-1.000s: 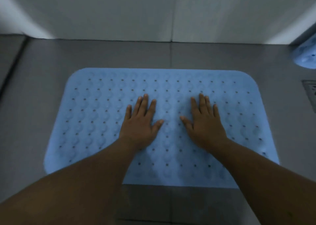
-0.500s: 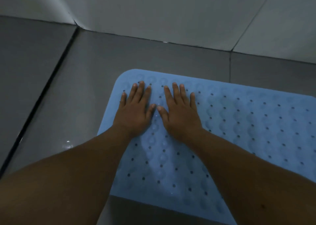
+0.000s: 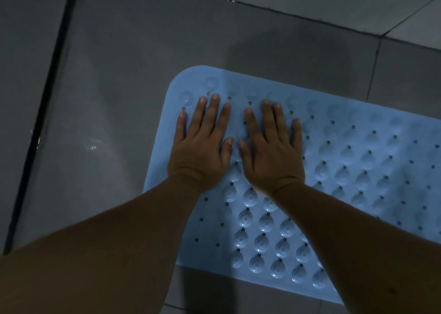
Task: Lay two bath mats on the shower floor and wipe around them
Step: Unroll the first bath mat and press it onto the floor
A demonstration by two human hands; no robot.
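Two flat hands press on one blue bath mat (image 3: 334,182), which lies on the grey shower floor (image 3: 114,79) and runs from frame centre toward 3 o'clock. The left hand (image 3: 199,151) and right hand (image 3: 272,151) sit side by side near the mat's rounded corner at 11 o'clock, thumbs almost touching; fingers (image 3: 212,113) are fully extended and slightly spread, palms down, gripping nothing. Likely risk: wet glints on the tile at 9 o'clock suggest moisture, so the mat could slide or fail to seat under an uneven push, leaving a lifted edge. The mat's far end is cut off at 3 o'clock, and the forearms cover part of its near edge. No second mat or wiping cloth is in view. Dim light obscures fine texture.
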